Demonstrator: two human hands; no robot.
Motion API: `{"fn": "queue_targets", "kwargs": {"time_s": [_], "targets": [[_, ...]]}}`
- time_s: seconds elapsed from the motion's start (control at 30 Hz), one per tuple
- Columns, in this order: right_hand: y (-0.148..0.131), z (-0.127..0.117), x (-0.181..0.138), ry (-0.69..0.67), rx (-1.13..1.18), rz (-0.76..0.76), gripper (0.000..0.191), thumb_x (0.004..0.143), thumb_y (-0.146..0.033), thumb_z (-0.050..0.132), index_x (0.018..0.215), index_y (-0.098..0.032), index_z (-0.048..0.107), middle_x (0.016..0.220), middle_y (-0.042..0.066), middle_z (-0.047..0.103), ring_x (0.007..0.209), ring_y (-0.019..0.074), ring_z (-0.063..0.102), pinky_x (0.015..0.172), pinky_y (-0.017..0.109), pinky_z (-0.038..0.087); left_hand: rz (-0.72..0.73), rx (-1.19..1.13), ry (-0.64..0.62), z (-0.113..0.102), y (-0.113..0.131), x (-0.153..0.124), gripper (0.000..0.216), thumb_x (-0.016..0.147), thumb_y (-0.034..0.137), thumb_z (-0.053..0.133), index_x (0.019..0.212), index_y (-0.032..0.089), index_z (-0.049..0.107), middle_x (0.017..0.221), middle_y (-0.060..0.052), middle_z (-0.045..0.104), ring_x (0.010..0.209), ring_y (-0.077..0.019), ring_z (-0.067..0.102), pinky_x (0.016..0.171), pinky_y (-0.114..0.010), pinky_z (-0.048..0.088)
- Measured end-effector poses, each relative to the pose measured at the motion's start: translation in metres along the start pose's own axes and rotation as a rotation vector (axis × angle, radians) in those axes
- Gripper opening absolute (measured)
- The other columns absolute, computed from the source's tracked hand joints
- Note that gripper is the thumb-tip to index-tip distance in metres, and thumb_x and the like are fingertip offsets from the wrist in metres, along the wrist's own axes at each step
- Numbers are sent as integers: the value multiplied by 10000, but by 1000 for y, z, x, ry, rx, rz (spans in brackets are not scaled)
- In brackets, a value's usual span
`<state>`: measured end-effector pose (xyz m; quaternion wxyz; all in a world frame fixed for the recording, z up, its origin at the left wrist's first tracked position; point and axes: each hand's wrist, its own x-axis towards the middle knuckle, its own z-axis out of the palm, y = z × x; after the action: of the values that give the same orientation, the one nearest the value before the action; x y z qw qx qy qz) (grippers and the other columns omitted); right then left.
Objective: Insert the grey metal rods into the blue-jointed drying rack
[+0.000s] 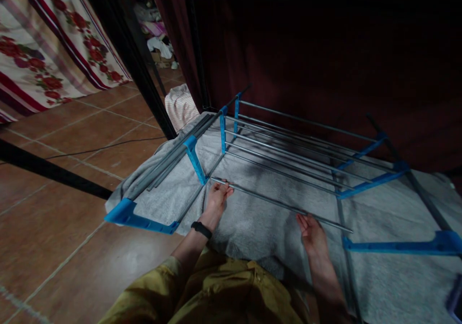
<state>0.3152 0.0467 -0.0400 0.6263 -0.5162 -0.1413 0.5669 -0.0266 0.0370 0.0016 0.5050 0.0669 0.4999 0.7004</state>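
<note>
A thin metal rod point(267, 198) lies across both hands, just above the grey blanket. My left hand point(217, 197), with a black band on its wrist, pinches the rod near its left end, close to a blue plastic bracket point(196, 159). Toward the other end, my right hand point(312, 233) has its fingers closed about the rod. The rod's right tip stops short of the dark tube on that side. Beyond my hands, a partly assembled rack point(285, 147) has several metal rods spanning between blue brackets.
Loose grey tubes point(169, 155) lie along the left side of the grey blanket point(267, 237). Another blue bracket point(139, 216) stands at the near left, and one point(404, 244) at the right. Dark metal posts point(133, 59) rise at left, above the tiled floor point(75, 208).
</note>
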Motion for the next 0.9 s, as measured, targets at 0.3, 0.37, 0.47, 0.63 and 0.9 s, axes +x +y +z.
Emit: {"fn": "queue_targets", "kwargs": {"time_s": [0.3, 0.37, 0.47, 0.63, 0.9], "targets": [[13, 5, -9, -43, -24, 14, 185, 645, -265, 814, 745, -214, 667, 764, 7, 715, 815, 194, 736, 836, 351, 623, -47, 13, -19, 9, -7, 1, 208, 740, 88, 753, 872, 197, 635, 793, -20, 709, 657, -130, 684, 705, -269, 590], [13, 3, -10, -44, -11, 13, 204, 624, -278, 816, 765, -221, 680, 768, 7, 725, 822, 192, 735, 831, 342, 623, -38, 16, -16, 9, -7, 2, 196, 743, 93, 750, 868, 200, 643, 780, -13, 703, 639, -126, 669, 694, -266, 584], [14, 0, -14, -41, 7, -8, 184, 613, -283, 805, 744, -245, 680, 818, 13, 743, 861, 190, 734, 846, 329, 621, -18, 28, -6, 9, -6, 4, 170, 753, 112, 753, 856, 208, 656, 746, 1, 683, 629, -126, 654, 671, -260, 568], [16, 1, -19, -24, 9, -42, 118, 670, -282, 776, 707, -261, 666, 883, 42, 756, 916, 207, 728, 859, 342, 614, 7, 49, 12, 10, -6, 8, 133, 763, 163, 776, 833, 189, 665, 717, -2, 657, 614, -122, 637, 667, -257, 546], [14, 8, -20, -68, -10, 18, 205, 681, -320, 789, 724, -209, 623, 795, 16, 727, 834, 188, 721, 869, 357, 596, 34, 41, 9, 8, -4, 12, 152, 771, 192, 772, 771, 192, 620, 757, -14, 679, 677, -121, 659, 743, -267, 556]]}}
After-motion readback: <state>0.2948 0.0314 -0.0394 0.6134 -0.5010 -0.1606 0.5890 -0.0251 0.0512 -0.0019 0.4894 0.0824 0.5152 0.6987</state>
